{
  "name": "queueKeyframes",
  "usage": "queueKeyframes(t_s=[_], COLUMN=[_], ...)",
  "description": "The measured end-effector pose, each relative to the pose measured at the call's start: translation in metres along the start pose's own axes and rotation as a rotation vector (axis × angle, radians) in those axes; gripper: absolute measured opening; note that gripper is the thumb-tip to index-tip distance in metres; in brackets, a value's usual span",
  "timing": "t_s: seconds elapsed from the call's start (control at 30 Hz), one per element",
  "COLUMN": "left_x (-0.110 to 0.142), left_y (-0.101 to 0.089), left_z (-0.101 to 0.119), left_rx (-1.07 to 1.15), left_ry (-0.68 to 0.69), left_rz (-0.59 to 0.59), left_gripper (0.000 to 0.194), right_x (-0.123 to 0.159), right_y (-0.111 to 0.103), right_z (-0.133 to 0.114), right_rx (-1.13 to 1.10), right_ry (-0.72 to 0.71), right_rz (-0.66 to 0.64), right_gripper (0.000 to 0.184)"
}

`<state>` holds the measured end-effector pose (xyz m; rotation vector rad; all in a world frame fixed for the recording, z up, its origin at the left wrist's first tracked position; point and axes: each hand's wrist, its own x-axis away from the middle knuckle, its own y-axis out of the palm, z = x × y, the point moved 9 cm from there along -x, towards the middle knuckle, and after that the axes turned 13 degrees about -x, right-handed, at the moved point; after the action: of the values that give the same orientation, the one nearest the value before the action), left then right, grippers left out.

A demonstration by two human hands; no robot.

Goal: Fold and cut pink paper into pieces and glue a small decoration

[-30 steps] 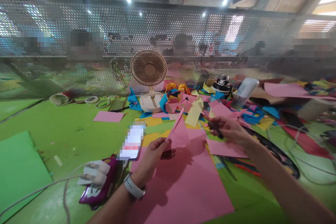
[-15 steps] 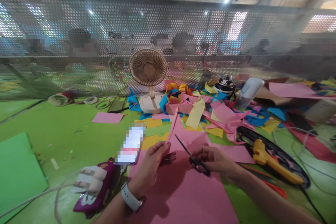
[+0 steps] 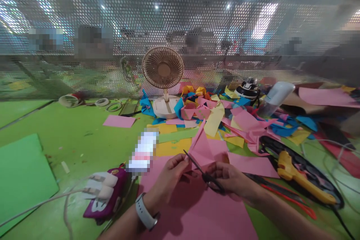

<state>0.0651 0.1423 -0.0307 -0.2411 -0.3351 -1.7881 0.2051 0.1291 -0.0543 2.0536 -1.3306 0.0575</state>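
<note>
In my right hand [image 3: 226,180] is a pair of black scissors [image 3: 215,182], its blades pointing up and left past my left fingertips. My left hand [image 3: 176,170], with a white watch [image 3: 144,212] on its wrist, pinches the lower part of a folded pink paper piece [image 3: 200,140] that rises to a point. Both hands are over a large pink sheet [image 3: 213,219] on the green table. The scissors' blades look closed or nearly so, and they lie close in front of the folded paper; whether they touch it I cannot tell.
A small fan [image 3: 163,69] stands behind a heap of coloured paper scraps [image 3: 244,122]. Left are a lit phone [image 3: 143,152] and a purple power bank [image 3: 105,200] with plugs and cables. A yellow glue gun [image 3: 302,178] rests on a black tray [image 3: 270,144] at right. Behind is a perforated metal screen [image 3: 112,45].
My left hand has shifted slightly toward the scissors, and the blades now cross closer to its fingertips. The folded paper leans a little more to the right. The whole view has shifted slightly.
</note>
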Motion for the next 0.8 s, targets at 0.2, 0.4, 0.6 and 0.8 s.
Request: queueKeyframes(t_s=[0.2,0.4,0.6,0.8], left_x=[0.002,0.001,-0.002,0.003], left_y=[0.002,0.0,-0.003,0.013], left_z=[-0.001,0.012,0.015,0.009], left_rx=[-0.032,-0.104,-0.159,-0.227], left_ry=[-0.016,0.068,0.09,0.071], left_rz=[-0.01,0.003,-0.056,-0.161], left_gripper=[0.027,0.027,0.029,0.031], right_x=[0.008,0.02,0.026,0.022], right_y=[0.005,0.014,-0.022,-0.043], right_z=[0.002,0.008,-0.057,-0.076], right_rx=[0.215,0.257,0.126,0.204], right_ry=[0.115,0.152,-0.423,-0.606], right_rz=[-0.057,-0.212,0.082,0.291], right_gripper=[0.038,0.034,0.037,0.044])
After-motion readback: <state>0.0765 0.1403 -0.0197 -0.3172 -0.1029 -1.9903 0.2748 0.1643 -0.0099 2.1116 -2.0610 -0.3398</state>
